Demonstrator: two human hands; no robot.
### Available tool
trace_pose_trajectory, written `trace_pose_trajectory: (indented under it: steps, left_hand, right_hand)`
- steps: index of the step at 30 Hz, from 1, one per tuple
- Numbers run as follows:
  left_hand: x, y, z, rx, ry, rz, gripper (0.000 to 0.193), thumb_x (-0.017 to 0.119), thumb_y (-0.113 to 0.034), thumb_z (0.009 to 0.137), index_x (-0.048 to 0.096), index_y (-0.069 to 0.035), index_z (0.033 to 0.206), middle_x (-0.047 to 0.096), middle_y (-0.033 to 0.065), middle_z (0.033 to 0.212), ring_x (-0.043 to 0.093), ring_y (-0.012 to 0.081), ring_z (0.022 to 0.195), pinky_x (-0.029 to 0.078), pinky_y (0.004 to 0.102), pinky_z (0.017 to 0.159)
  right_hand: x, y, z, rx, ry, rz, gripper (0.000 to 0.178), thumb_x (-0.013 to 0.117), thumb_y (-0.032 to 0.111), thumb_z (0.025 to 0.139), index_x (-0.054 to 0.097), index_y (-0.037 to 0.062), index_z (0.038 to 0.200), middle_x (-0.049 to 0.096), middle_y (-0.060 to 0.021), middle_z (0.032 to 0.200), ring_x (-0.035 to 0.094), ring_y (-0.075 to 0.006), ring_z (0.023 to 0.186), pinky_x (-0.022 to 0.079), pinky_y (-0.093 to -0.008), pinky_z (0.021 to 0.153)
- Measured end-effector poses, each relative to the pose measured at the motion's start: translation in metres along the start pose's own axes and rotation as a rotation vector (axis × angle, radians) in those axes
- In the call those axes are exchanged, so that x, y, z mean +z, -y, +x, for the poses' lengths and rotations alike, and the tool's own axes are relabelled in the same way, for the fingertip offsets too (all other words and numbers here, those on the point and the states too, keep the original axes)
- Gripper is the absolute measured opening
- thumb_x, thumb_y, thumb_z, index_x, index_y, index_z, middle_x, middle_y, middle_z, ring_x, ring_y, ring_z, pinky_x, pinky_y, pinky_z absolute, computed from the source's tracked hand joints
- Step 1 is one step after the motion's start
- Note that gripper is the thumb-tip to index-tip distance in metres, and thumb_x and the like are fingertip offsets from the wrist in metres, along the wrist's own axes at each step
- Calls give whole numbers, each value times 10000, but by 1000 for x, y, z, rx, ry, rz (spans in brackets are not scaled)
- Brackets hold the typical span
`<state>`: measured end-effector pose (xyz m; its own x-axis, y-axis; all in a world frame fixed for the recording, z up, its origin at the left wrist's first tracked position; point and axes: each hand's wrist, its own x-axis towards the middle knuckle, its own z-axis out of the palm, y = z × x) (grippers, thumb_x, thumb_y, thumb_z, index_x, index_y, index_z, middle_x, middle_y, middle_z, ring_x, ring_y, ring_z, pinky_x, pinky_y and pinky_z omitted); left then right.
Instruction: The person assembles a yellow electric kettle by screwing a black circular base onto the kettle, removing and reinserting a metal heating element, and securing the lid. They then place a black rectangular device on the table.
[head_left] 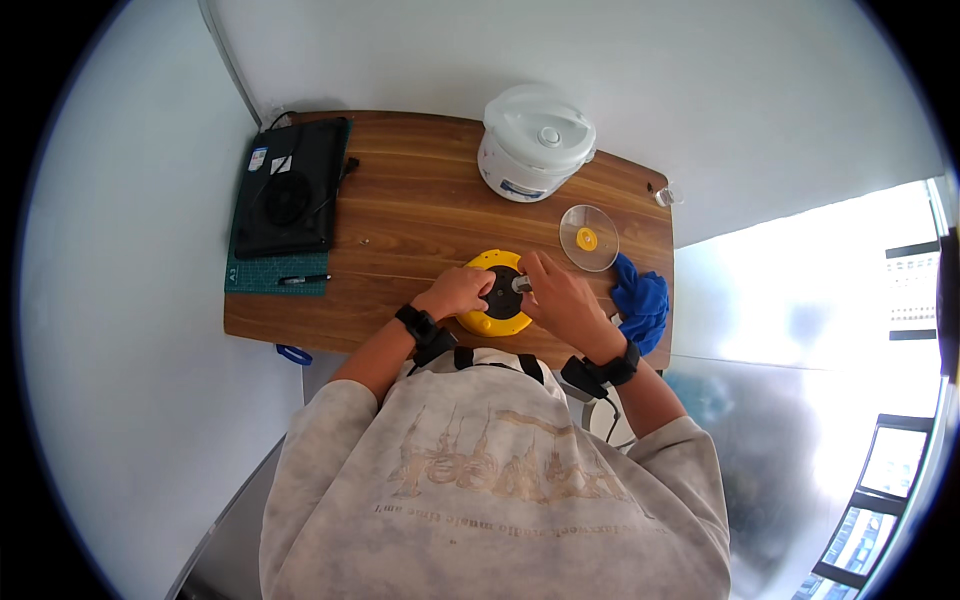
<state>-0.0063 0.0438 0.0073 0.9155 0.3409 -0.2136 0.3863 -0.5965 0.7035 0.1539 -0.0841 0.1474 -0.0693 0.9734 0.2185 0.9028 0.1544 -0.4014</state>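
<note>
A round yellow device with a dark grey middle lies flat near the table's front edge, between my hands. My left hand is on its left side, fingers curled in over the dark middle. What those fingers hold, if anything, is hidden. My right hand comes over the right side of the device, its fingers closed on a small silvery piece that points left at the dark middle. Its exact kind is too small to tell. Behind my right hand lies a clear round disc with a yellow centre.
A white rice cooker stands at the back of the wooden table. On the left, a black flat appliance and a pen lie on a green cutting mat. A blue cloth and a small clear cup are at the right.
</note>
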Motion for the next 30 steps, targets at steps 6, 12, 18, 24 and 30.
trace_pose_trajectory:
  steps: [6,12,18,24,30]
  left_hand:
    - [4,6,0,31,0,-23,326,818,-190,752,503,-112,784,603,76,786,610,294,777,459,421,653]
    - [2,4,0,48,8,-9,299,814,-198,749,529,-112,760,594,69,774,610,288,762,460,423,644]
    - [4,7,1,48,-1,-5,293,815,-200,721,538,-106,749,598,70,774,616,291,761,468,425,642]
    - [4,5,1,47,-11,-12,272,818,-184,703,559,-111,744,611,65,776,629,288,767,480,424,644]
    - [5,7,0,49,-2,-46,301,811,-202,730,528,-100,753,581,72,773,600,289,765,457,423,643]
  right_hand:
    - [-22,27,14,294,392,-199,355,691,235,883,509,63,1135,673,-141,892,675,-357,751,528,-438,618]
    - [-14,9,1,139,217,-128,360,694,322,888,552,102,1136,622,-113,885,676,-306,814,521,-443,621]
    - [-21,11,2,86,179,-126,277,663,228,897,568,119,1134,616,-101,908,669,-324,808,519,-445,617]
    - [-16,6,2,90,224,-14,283,687,218,906,588,75,1130,662,-144,1012,680,-345,832,549,-419,671]
    - [-19,10,1,95,224,55,274,669,237,924,557,57,1097,671,-141,987,682,-343,800,544,-421,638]
